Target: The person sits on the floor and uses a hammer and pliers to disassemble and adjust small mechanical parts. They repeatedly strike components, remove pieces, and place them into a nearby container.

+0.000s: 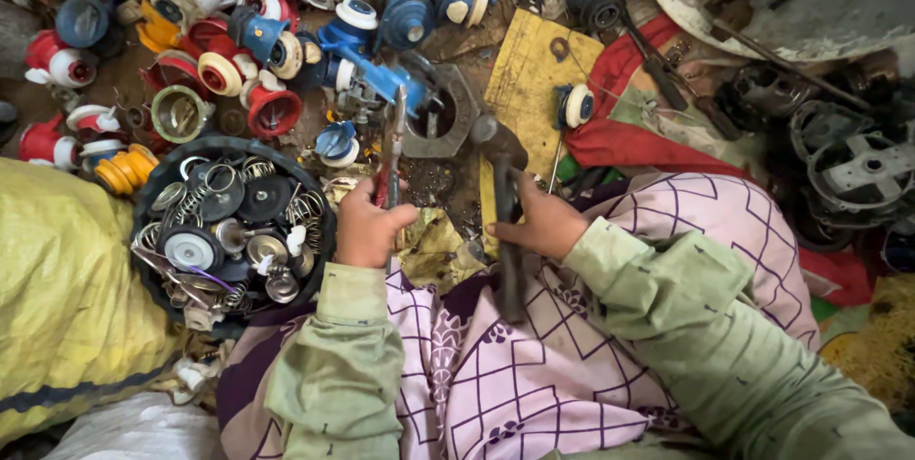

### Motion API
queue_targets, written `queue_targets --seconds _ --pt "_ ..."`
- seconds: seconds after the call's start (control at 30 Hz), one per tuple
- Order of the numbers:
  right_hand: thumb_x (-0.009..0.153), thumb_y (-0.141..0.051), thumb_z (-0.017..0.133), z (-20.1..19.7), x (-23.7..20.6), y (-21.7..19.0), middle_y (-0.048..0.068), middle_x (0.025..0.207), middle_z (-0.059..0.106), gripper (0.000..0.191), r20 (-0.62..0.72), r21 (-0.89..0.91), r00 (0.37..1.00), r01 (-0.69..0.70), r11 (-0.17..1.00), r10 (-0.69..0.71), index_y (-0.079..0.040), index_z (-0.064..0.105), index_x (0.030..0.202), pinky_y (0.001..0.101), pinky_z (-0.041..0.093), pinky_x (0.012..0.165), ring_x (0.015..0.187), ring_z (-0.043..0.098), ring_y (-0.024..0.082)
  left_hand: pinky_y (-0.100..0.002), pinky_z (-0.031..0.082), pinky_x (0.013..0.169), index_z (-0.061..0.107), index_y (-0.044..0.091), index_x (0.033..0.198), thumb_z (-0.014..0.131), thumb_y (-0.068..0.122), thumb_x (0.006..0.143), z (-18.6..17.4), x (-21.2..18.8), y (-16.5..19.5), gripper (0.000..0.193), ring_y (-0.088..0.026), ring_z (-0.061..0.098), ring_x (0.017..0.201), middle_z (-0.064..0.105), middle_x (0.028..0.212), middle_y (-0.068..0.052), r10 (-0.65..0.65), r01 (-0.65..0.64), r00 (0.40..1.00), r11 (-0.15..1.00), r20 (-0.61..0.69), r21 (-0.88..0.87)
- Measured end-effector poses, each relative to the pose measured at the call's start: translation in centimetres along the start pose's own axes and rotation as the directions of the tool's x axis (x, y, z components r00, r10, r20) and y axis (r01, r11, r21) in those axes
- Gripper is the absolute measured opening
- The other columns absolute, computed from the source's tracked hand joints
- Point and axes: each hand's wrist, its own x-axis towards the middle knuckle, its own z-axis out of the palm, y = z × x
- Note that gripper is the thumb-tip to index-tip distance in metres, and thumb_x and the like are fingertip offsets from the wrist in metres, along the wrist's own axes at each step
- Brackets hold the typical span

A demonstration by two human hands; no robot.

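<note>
My left hand (367,224) grips the red handles of a pair of pliers (393,150), whose jaws reach up to a blue plastic part (381,79) resting on a grey metal block (443,122). In my right hand (538,222) is a dark hammer (503,203), held by its handle with the head pointing up beside the block. Both sleeves are pale green, and a pink patterned cloth covers my lap.
A round black tub (233,222) of springs, discs and small metal pieces sits at the left. Red, blue, white and yellow plastic fittings (248,60) are piled behind. A yellow sack (67,288) lies left, a yellow board (534,79) centre, dark metal castings (839,164) right.
</note>
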Motion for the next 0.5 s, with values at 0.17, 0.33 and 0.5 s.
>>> queue_targets --seconds 0.17,0.33,0.5 --pt "0.079 -0.048 0.079 0.1 0.0 0.4 0.023 0.097 0.073 0.082 0.021 -0.112 1.0 0.005 0.994 -0.002 -0.003 0.05 0.141 0.045 0.057 0.079 0.09 0.072 0.037 -0.025 0.05 0.067 0.071 0.001 0.103 0.081 0.018 0.065 1.0 -1.1 2.2 0.043 -0.009 0.058 0.07 0.067 0.08 0.001 0.148 -0.148 0.989 0.989 0.003 -0.007" --pt "0.086 -0.043 0.081 -0.2 0.5 -0.3 0.017 0.098 0.073 0.055 -0.155 -0.041 0.986 0.047 0.998 -0.053 -0.001 0.066 0.119 0.0404 0.056 0.077 0.086 0.072 0.03 -0.031 0.047 0.058 0.071 0.001 0.093 0.085 0.02 0.065 1.7 -1.9 3.1 0.037 -0.015 0.054 0.06 0.062 0.069 -0.007 0.097 -0.089 0.995 0.974 -0.029 0.206" --pt "0.089 -0.022 0.081 -2.9 1.1 -1.3 0.009 0.101 0.074 0.031 -0.444 0.316 0.887 0.282 0.906 -0.122 -0.003 0.072 0.112 0.028 0.055 0.077 0.089 0.069 0.018 -0.031 0.052 0.06 0.071 0.005 0.107 0.081 0.022 0.064 2.8 -2.4 3.7 0.048 -0.015 0.062 0.063 0.071 0.078 -0.006 0.192 -0.188 0.981 0.969 -0.007 0.161"
